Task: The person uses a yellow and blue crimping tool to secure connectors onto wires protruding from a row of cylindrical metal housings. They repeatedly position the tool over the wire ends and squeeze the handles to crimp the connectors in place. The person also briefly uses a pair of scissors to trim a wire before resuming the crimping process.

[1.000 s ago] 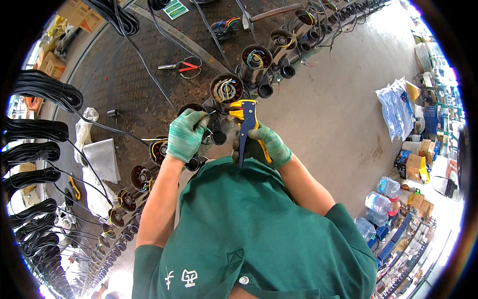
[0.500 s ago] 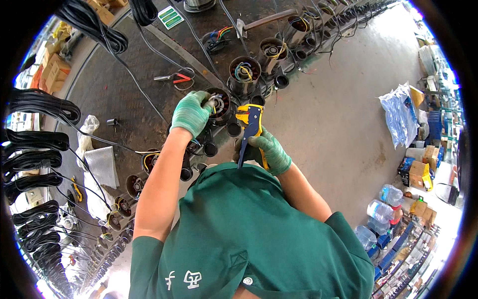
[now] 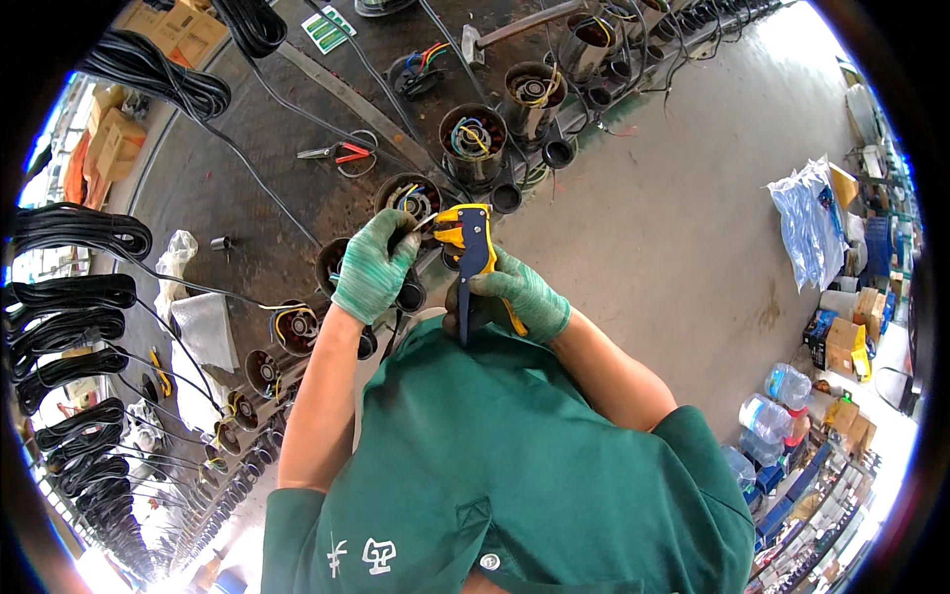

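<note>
My right hand [image 3: 524,295], in a green knit glove, is wrapped around the handles of a blue-and-yellow wire stripper [image 3: 476,243]. Its yellow jaws face left, toward my gloved left hand [image 3: 374,265]. The left fingers are pinched on a thin pale wire [image 3: 427,222], whose end reaches up to the jaws; whether it lies between them is hard to see. Just beyond these fingers stands an open metal motor housing [image 3: 395,188] with a winding and yellow and white leads inside. Another motor housing [image 3: 336,259] is partly covered by my left hand.
Motor housings [image 3: 472,174] with loose leads line the table edge. Red-handled scissors [image 3: 348,151], a hammer [image 3: 475,45] and a round part with coloured wires [image 3: 411,75] lie on the dark table [image 3: 252,188]. Coiled black cables [image 3: 79,230] hang left. Water bottles [image 3: 767,418] stand right.
My left hand has drawn back slightly from the housing with the wire. The stripper in my right hand has shifted left, so its jaws and the wire end now meet or nearly meet.
</note>
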`<state>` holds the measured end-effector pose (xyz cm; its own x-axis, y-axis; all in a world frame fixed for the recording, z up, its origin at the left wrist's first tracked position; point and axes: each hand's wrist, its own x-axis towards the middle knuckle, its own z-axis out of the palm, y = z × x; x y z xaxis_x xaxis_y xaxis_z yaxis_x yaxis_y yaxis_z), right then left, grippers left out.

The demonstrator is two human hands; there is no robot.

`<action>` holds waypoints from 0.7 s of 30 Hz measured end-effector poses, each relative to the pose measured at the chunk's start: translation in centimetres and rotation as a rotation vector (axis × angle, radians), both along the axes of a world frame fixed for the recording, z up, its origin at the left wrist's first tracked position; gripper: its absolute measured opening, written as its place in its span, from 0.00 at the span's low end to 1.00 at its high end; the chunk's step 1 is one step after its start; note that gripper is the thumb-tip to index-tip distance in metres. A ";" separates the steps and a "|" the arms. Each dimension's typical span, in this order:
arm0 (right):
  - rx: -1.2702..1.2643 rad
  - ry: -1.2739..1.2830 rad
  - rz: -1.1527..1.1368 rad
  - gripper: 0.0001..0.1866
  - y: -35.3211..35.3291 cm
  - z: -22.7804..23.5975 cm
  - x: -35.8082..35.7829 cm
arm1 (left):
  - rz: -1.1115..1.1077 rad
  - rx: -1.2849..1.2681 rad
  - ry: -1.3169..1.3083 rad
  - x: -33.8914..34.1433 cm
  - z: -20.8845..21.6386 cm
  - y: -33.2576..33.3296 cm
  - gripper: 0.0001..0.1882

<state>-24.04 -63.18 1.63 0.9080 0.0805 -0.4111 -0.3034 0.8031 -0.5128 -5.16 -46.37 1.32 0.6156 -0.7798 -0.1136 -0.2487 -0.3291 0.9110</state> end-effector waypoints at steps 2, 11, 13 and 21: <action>0.011 -0.010 -0.006 0.34 0.4 -0.3 0.0 | -0.035 0.000 0.005 0.0 -0.1 0.1 0.10; 0.069 -0.093 -0.039 0.34 1.1 0.8 0.3 | -0.108 -0.091 -0.074 0.5 -1.0 0.5 0.09; 0.016 -0.072 -0.010 0.34 0.8 0.3 0.1 | -0.120 -0.099 -0.089 0.6 -1.1 0.6 0.08; -0.225 0.086 0.004 0.23 0.8 -2.3 -0.2 | -0.188 -0.096 -0.234 0.5 -0.3 0.2 0.08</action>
